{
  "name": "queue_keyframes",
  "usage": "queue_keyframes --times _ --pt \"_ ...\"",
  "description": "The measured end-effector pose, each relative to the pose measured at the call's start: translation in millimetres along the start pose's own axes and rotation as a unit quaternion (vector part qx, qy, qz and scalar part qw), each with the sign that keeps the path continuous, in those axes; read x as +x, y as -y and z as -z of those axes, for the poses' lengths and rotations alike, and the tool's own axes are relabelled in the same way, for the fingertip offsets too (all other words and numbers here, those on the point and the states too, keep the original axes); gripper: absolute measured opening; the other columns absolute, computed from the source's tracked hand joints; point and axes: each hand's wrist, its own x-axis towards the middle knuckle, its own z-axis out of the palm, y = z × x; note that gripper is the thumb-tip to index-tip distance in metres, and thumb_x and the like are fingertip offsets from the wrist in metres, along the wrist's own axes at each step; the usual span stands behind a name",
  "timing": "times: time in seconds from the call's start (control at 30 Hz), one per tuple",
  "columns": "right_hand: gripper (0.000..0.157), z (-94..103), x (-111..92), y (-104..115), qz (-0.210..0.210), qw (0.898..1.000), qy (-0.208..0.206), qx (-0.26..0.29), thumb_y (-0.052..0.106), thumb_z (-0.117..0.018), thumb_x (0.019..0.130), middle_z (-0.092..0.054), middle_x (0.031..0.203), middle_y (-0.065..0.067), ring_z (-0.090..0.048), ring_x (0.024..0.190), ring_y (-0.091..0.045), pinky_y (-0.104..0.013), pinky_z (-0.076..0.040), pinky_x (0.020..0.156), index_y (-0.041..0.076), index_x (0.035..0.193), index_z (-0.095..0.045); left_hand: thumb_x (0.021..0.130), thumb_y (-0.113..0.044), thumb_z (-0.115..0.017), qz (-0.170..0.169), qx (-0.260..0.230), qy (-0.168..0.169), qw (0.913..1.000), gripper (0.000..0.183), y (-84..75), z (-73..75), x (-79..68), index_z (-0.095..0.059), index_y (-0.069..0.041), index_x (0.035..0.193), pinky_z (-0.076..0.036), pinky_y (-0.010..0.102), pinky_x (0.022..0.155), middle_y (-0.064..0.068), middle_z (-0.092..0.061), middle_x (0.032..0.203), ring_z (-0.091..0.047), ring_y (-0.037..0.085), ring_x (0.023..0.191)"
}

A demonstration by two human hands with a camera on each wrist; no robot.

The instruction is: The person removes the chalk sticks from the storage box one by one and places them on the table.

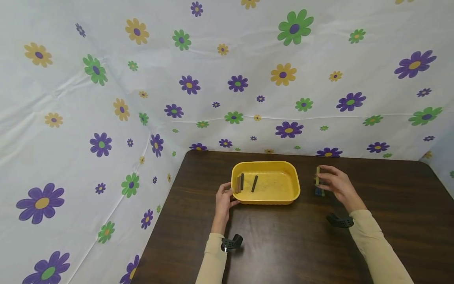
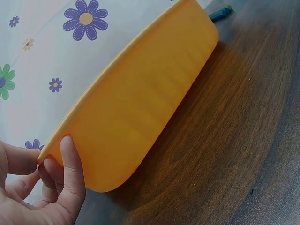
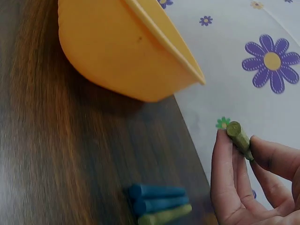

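Observation:
My left hand [image 1: 222, 203] grips the left rim of a yellow plastic tray [image 1: 273, 187], thumb on top and fingers beneath, as the left wrist view shows. Inside the tray, two brown sticks [image 1: 237, 185] and a dark stick [image 1: 242, 181] lie side by side at the left; a black stick [image 1: 254, 184] lies apart from them. To the right of the tray, my right hand [image 1: 340, 187] pinches an olive-green round stick [image 3: 240, 140] between thumb and fingers, above the table. Below it, two blue sticks [image 3: 161, 191] and another olive-green stick [image 3: 165, 214] lie together on the wood.
The dark brown wooden table [image 1: 283, 240] carries all of this. Behind and to the left hangs a white sheet [image 1: 213, 51] printed with flowers, meeting the table's back edge. Black straps [image 1: 232, 242] sit on both wrists.

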Motion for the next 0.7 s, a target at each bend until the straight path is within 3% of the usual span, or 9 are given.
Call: queue_keyframes --times 0.17,0.3,0.43,0.6,0.7 --pt "0.028 14.8 -6.3 -3.2 -0.012 1.000 -0.006 0.017 0.006 -0.063 0.103 -0.065 0.102 0.009 -0.067 0.090 -0.008 -0.030 -0.062 0.079 0.021 0.127 -0.062 0.106 -0.011 -0.054 0.003 -0.004 0.003 1.0000 0.036 -0.4 0.6 0.0 -0.054 0.002 0.139 -0.061 0.030 0.066 0.026 -0.055 0.118 -0.061 0.022 0.086" --pt "0.028 23.5 -8.9 -6.9 -0.015 1.000 -0.026 -0.003 0.007 -0.064 0.103 -0.064 0.101 0.012 -0.067 0.090 -0.005 -0.027 -0.061 0.078 0.025 0.124 -0.064 0.106 -0.010 -0.053 0.005 -0.003 0.009 0.9999 0.037 -2.8 1.6 0.0 -0.052 0.004 0.141 -0.062 0.032 0.067 0.029 -0.054 0.120 -0.063 0.024 0.088" --pt "0.037 28.4 -7.3 -11.9 -0.010 0.997 -0.045 -0.059 0.010 -0.065 0.103 -0.065 0.097 0.015 -0.067 0.087 -0.003 -0.027 -0.061 0.077 0.013 0.139 -0.057 0.106 -0.006 -0.051 0.010 0.000 0.018 0.9998 0.037 -12.3 1.6 -5.8 -0.051 0.007 0.140 -0.063 0.035 0.071 0.033 -0.052 0.121 -0.063 0.029 0.091" --pt "0.059 31.6 -5.4 -19.1 -0.003 0.988 -0.059 -0.143 0.013 -0.063 0.104 -0.064 0.093 0.018 -0.066 0.084 0.000 -0.027 -0.061 0.075 -0.005 0.154 -0.037 0.105 -0.003 -0.051 0.008 -0.003 0.026 0.9996 0.036 -29.5 -1.5 -20.3 -0.051 0.009 0.139 -0.062 0.034 0.072 0.035 -0.052 0.121 -0.063 0.030 0.091" --pt "0.062 30.6 -5.2 -22.7 0.001 0.981 -0.067 -0.180 0.013 -0.061 0.105 -0.062 0.097 0.015 -0.065 0.084 0.001 -0.027 -0.061 0.076 -0.008 0.156 -0.033 0.105 -0.004 -0.051 0.006 -0.003 0.021 0.9998 0.036 -23.9 -1.9 -17.2 -0.051 0.008 0.139 -0.062 0.032 0.069 0.035 -0.052 0.121 -0.063 0.029 0.090"
